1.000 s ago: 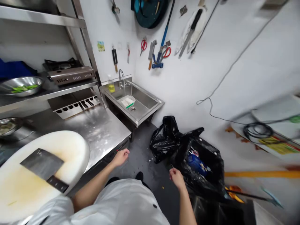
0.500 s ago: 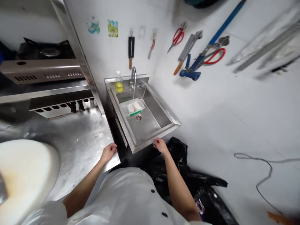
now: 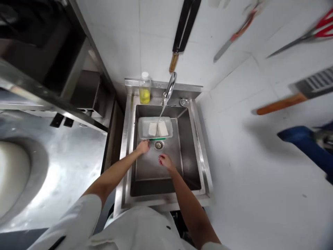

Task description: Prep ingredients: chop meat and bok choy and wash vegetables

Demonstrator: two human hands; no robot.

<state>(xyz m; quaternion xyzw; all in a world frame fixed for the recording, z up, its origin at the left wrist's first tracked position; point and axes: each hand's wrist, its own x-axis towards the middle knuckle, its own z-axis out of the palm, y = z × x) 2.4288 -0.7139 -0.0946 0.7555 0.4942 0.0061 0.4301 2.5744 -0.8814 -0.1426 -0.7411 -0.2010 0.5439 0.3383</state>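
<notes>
A translucent plastic container (image 3: 142, 127) sits in the steel sink (image 3: 156, 173), a green strip (image 3: 157, 139) along its near edge. Inside it lie two white blocks (image 3: 162, 128) that look like tofu. Water runs from the curved faucet (image 3: 170, 86) down into the container. Close by the container's near left corner is my left hand (image 3: 144, 146), fingers curled in with nothing visible in them; whether it touches the corner I cannot tell. My right hand (image 3: 166, 161) hovers over the basin, nearer to me than the drain (image 3: 159, 145), its fingers loosely closed and holding nothing.
A bottle of yellow liquid (image 3: 145, 91) stands on the sink's back left ledge. Tools hang on the white wall, among them a wooden-handled grater (image 3: 283, 103) and red-handled scissors (image 3: 316, 33). A steel counter (image 3: 70, 166) is at the left, with a thick round white block (image 3: 11, 177).
I have come closer to the sink, and the view has turned toward it. Both hands have moved from beside the counter and sink edge forward into the basin.
</notes>
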